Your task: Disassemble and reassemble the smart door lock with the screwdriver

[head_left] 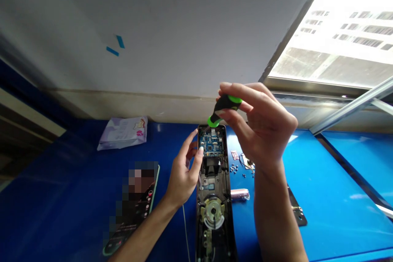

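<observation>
Green-and-black screwdriver (227,105) is slanting from the pinching fingers of the right hand (260,120) toward the circuit board's (211,142) top end, the left hand (183,172) is holding the open casing (221,182) on the counter (331,196), and that tilt could be inviting a board-scratching slip

Circuit board (210,148) in casing's (227,172) far end, screws (234,168) to casing's right, phone (143,206) left, packet (124,133) behind phone
</observation>
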`<control>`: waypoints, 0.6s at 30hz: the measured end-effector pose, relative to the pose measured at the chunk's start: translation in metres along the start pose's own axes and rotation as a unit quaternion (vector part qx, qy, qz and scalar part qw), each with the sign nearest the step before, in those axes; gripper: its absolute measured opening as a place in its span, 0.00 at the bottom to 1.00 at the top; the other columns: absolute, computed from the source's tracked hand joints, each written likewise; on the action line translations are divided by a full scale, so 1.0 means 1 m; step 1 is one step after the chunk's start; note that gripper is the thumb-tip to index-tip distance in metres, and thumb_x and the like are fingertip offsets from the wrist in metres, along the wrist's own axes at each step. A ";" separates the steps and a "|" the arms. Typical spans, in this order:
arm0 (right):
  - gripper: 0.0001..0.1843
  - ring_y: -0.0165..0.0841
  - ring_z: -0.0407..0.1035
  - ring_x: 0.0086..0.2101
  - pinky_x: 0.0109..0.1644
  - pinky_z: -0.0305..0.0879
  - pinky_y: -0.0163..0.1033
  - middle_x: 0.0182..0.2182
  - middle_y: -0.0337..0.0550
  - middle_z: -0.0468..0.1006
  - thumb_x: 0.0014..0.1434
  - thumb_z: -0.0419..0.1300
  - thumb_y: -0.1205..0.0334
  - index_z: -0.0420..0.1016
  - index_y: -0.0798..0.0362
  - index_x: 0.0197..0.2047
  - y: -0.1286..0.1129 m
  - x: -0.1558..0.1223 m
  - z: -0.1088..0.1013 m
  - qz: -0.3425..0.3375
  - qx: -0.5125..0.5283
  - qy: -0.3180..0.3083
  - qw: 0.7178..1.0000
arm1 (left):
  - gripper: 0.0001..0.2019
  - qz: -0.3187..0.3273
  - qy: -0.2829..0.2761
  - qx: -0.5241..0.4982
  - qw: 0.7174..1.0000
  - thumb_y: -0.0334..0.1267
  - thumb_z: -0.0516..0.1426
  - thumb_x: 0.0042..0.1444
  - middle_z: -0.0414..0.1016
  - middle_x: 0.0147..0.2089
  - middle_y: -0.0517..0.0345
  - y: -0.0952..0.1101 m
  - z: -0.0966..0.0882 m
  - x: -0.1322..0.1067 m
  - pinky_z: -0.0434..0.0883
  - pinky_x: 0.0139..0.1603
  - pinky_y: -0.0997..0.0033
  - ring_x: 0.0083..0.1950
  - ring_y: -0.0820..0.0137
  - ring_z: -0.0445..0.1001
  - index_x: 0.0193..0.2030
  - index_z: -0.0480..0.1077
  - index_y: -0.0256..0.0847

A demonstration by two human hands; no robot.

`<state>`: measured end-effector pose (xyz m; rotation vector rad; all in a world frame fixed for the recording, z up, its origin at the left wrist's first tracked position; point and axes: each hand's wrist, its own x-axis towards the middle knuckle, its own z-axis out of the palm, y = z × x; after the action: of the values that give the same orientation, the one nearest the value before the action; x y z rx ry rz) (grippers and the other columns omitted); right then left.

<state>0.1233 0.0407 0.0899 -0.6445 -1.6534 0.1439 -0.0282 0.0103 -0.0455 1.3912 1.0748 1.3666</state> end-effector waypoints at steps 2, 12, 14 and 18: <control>0.16 0.38 0.78 0.42 0.45 0.82 0.48 0.43 0.41 0.81 0.63 0.71 0.60 0.84 0.38 0.54 0.000 0.000 0.002 -0.008 -0.012 0.038 0.999 | 0.27 0.000 0.001 0.001 1.000 0.49 0.57 0.71 0.82 0.57 0.50 0.000 0.000 0.000 0.79 0.57 0.60 0.48 0.63 0.81 0.73 0.64 0.47; 0.20 0.39 0.79 0.44 0.48 0.83 0.50 0.48 0.42 0.83 0.67 0.67 0.64 0.81 0.36 0.59 -0.002 0.000 0.002 -0.012 0.009 0.001 1.000 | 0.27 -0.006 -0.001 -0.014 1.000 0.49 0.58 0.71 0.81 0.60 0.49 0.000 0.000 -0.001 0.78 0.61 0.59 0.56 0.60 0.81 0.73 0.64 0.48; 0.18 0.38 0.77 0.41 0.45 0.82 0.49 0.46 0.42 0.81 0.64 0.71 0.62 0.83 0.36 0.56 0.000 -0.001 0.002 -0.017 -0.013 0.034 0.999 | 0.27 -0.008 -0.001 -0.016 1.000 0.49 0.58 0.71 0.80 0.61 0.49 -0.001 0.000 -0.001 0.77 0.63 0.59 0.57 0.60 0.81 0.73 0.64 0.49; 0.23 0.42 0.78 0.54 0.52 0.83 0.50 0.62 0.44 0.77 0.73 0.57 0.63 0.73 0.37 0.68 0.000 -0.001 0.000 0.003 0.003 -0.053 0.999 | 0.27 -0.012 -0.009 -0.020 1.000 0.50 0.57 0.71 0.80 0.63 0.49 -0.001 0.000 -0.001 0.76 0.65 0.57 0.57 0.61 0.80 0.74 0.63 0.48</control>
<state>0.1234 0.0401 0.0887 -0.6464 -1.7522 0.1894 -0.0282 0.0098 -0.0464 1.3551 1.0449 1.3488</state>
